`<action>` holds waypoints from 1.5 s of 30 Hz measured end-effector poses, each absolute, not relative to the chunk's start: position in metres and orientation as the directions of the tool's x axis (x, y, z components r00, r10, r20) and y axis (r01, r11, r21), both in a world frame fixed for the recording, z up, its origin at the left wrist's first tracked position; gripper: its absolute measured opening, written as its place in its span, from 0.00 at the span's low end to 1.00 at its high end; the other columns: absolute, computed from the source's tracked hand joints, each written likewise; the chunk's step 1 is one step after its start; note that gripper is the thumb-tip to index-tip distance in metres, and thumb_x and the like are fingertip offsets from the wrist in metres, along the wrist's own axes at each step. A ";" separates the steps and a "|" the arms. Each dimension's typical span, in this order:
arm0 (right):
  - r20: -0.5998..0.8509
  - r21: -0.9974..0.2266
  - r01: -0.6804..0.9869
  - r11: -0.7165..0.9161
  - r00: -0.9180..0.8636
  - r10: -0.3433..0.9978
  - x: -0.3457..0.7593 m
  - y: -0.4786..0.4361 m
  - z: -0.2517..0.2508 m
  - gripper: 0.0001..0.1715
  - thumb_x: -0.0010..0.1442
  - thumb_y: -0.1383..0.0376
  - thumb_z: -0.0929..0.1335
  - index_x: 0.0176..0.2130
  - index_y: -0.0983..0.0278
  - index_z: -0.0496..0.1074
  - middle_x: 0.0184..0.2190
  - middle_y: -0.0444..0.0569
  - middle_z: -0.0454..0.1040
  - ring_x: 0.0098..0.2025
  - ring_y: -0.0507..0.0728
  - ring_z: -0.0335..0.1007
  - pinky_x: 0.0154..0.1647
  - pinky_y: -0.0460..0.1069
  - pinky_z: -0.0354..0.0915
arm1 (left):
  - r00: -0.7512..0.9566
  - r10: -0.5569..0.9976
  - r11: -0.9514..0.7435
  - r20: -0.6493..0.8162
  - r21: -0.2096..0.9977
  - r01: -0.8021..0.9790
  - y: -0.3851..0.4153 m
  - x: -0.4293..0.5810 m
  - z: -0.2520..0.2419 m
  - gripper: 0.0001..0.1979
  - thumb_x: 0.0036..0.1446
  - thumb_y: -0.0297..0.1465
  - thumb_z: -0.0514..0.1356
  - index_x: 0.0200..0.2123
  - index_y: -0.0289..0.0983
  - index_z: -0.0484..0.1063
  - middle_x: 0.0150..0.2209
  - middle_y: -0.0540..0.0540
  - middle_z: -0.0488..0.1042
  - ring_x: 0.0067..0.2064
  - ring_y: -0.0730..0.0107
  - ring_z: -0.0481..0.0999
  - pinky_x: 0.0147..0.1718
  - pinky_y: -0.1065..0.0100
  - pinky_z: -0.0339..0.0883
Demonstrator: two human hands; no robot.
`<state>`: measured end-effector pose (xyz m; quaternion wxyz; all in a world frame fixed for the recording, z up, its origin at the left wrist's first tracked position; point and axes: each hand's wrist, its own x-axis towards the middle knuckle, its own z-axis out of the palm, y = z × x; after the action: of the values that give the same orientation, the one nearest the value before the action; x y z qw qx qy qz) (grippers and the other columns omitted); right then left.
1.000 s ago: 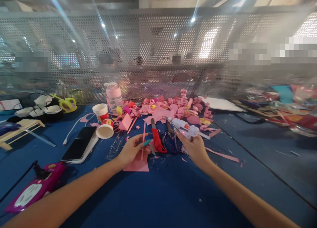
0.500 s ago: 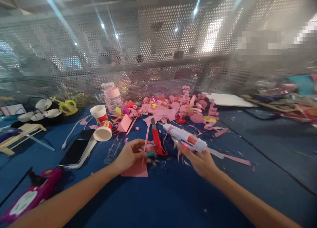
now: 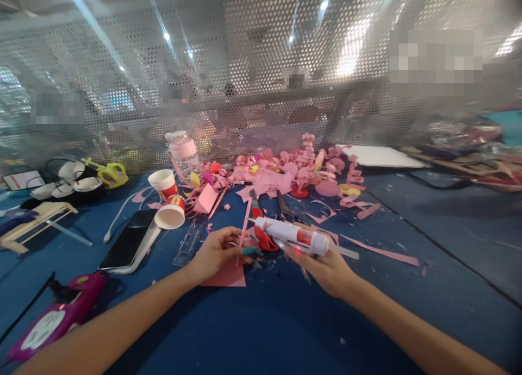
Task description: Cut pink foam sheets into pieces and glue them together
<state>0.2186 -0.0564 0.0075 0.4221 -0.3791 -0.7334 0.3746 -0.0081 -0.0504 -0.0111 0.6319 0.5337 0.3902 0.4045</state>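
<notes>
My right hand (image 3: pixel 328 269) is wrapped round a white hot glue gun (image 3: pixel 290 232), its nozzle pointing left and a clear glue stick (image 3: pixel 346 252) sticking out behind. In a pinch, my left hand (image 3: pixel 216 255) holds a thin pink paper strip (image 3: pixel 245 220) upright. The nozzle is close to the strip; whether they touch I cannot tell. A small teal piece (image 3: pixel 249 250) shows at the left fingertips. Under that hand lies a pink paper sheet (image 3: pixel 228 278). Behind the glue gun is a red-handled cutting tool (image 3: pixel 267 240), partly hidden.
A heap of pink paper pieces (image 3: pixel 285 174) spreads along the back by a mesh panel (image 3: pixel 261 108). To the left are paper cups (image 3: pixel 170 214), a bottle (image 3: pixel 183 152), a phone (image 3: pixel 130 242) and a purple power strip (image 3: pixel 53 320). A long pink strip (image 3: pixel 379 249) lies right.
My right hand has brought the glue gun left and slightly down, so its nozzle is nearer the pink strip. Dark blades behind it now show. My left hand keeps its pinch.
</notes>
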 end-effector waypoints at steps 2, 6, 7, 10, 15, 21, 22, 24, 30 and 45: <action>0.326 -0.866 0.252 0.432 -0.371 0.869 0.218 -0.057 0.010 0.10 0.55 0.58 0.65 0.32 0.63 0.69 0.27 0.47 0.71 0.29 0.54 0.68 0.32 0.50 0.67 | 0.369 0.928 0.103 -0.057 0.989 -0.106 -0.050 -0.008 -0.012 0.17 0.42 0.34 0.67 0.35 0.34 0.69 0.31 0.48 0.75 0.29 0.67 0.78 0.28 0.69 0.69; 0.321 -0.853 0.286 0.437 -0.375 0.870 0.216 -0.058 0.016 0.11 0.54 0.58 0.65 0.32 0.64 0.70 0.24 0.47 0.70 0.27 0.55 0.68 0.27 0.49 0.66 | 0.359 0.932 0.104 -0.051 0.986 -0.128 -0.050 -0.008 -0.010 0.16 0.41 0.34 0.67 0.34 0.34 0.69 0.30 0.49 0.75 0.27 0.70 0.77 0.29 0.70 0.69; 0.324 -0.848 0.293 0.442 -0.373 0.869 0.216 -0.059 0.017 0.11 0.54 0.58 0.66 0.33 0.64 0.70 0.24 0.47 0.70 0.28 0.55 0.68 0.27 0.48 0.66 | 0.355 0.933 0.106 -0.054 0.986 -0.128 -0.051 -0.008 -0.010 0.16 0.41 0.34 0.67 0.34 0.34 0.69 0.30 0.49 0.75 0.27 0.71 0.77 0.29 0.70 0.69; 0.329 -0.837 0.315 0.447 -0.363 0.872 0.215 -0.059 0.018 0.11 0.54 0.58 0.66 0.33 0.65 0.70 0.24 0.46 0.70 0.26 0.54 0.66 0.24 0.47 0.64 | 0.340 0.938 0.113 -0.067 0.987 -0.117 -0.051 -0.007 -0.007 0.17 0.40 0.34 0.68 0.33 0.34 0.69 0.30 0.49 0.75 0.27 0.70 0.77 0.30 0.69 0.69; 0.324 -0.821 0.351 0.449 -0.362 0.874 0.215 -0.058 0.016 0.11 0.54 0.58 0.66 0.30 0.65 0.69 0.22 0.45 0.68 0.23 0.51 0.62 0.21 0.46 0.61 | 0.327 0.942 0.121 -0.076 0.985 -0.120 -0.051 -0.006 -0.007 0.16 0.40 0.34 0.68 0.33 0.34 0.69 0.31 0.49 0.75 0.27 0.70 0.77 0.29 0.69 0.69; 0.312 -0.802 0.386 0.456 -0.381 0.870 0.214 -0.060 0.018 0.11 0.55 0.58 0.64 0.29 0.65 0.67 0.23 0.45 0.67 0.24 0.51 0.62 0.23 0.46 0.60 | 0.331 0.941 0.113 -0.065 0.985 -0.128 -0.051 -0.007 -0.009 0.17 0.40 0.34 0.68 0.33 0.34 0.68 0.31 0.48 0.75 0.27 0.69 0.77 0.31 0.68 0.69; 0.308 -0.800 0.391 0.454 -0.382 0.872 0.214 -0.060 0.018 0.11 0.55 0.59 0.64 0.29 0.65 0.67 0.23 0.45 0.67 0.24 0.51 0.61 0.23 0.46 0.60 | 0.333 0.941 0.113 -0.063 0.985 -0.134 -0.051 -0.007 -0.009 0.18 0.40 0.34 0.67 0.34 0.34 0.67 0.31 0.48 0.75 0.27 0.69 0.77 0.31 0.68 0.69; 0.306 -0.798 0.397 0.453 -0.380 0.873 0.214 -0.060 0.018 0.11 0.55 0.59 0.64 0.29 0.65 0.66 0.23 0.44 0.66 0.23 0.50 0.60 0.22 0.46 0.59 | 0.337 0.940 0.111 -0.059 0.984 -0.138 -0.051 -0.007 -0.009 0.18 0.41 0.34 0.67 0.35 0.35 0.66 0.31 0.48 0.75 0.27 0.69 0.77 0.31 0.67 0.68; 0.320 -0.784 0.403 0.471 -0.389 0.864 0.214 -0.060 0.017 0.11 0.55 0.59 0.64 0.29 0.65 0.67 0.23 0.45 0.67 0.23 0.51 0.61 0.22 0.46 0.59 | 0.330 0.943 0.090 -0.044 0.988 -0.125 -0.050 -0.007 -0.009 0.20 0.43 0.33 0.66 0.38 0.36 0.62 0.28 0.50 0.74 0.27 0.68 0.77 0.28 0.68 0.67; 0.362 -0.751 0.457 0.476 -0.317 0.876 0.213 -0.061 0.015 0.09 0.54 0.60 0.65 0.32 0.64 0.71 0.26 0.47 0.72 0.25 0.53 0.67 0.24 0.46 0.63 | 0.344 0.939 0.066 -0.021 0.990 -0.121 -0.050 -0.006 -0.007 0.15 0.44 0.34 0.66 0.32 0.35 0.64 0.30 0.49 0.75 0.25 0.72 0.76 0.29 0.68 0.68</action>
<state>0.2133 -0.0605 0.0155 0.3895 -0.4355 -0.7657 0.2690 -0.0061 -0.0503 -0.0070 0.6218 0.5341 0.3826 0.4262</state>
